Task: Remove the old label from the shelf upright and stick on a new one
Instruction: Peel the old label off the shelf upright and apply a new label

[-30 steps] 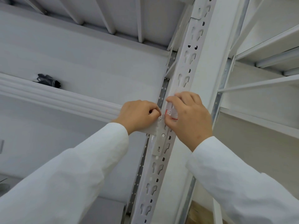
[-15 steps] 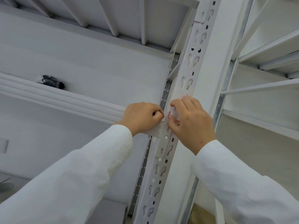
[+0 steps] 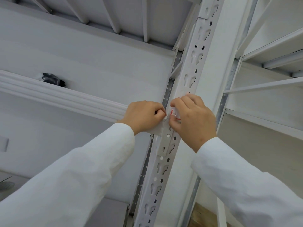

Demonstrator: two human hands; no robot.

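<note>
A white slotted shelf upright (image 3: pixel 191 71) runs from the bottom centre up to the top right. A small white label with a red border (image 3: pixel 174 114) sits on its face, mostly hidden by fingers. My right hand (image 3: pixel 193 122) covers the label, thumb and fingertips pinched on its left part. My left hand (image 3: pixel 144 116) is curled in a fist against the upright's left edge, its thumb and forefinger tips pressed at the label's left edge. Whether the label is stuck flat or lifted is hidden.
A ribbed white shelf beam (image 3: pixel 65 97) runs left from the upright at hand height. A dark crumpled object (image 3: pixel 53 79) lies on that shelf. More white shelves (image 3: pixel 270 45) stand to the right, and a bracket plate (image 3: pixel 165 141) sits just below my hands.
Both hands stay on the label while the view shifts slightly; my right fingers have crept a little further up and over the label.
</note>
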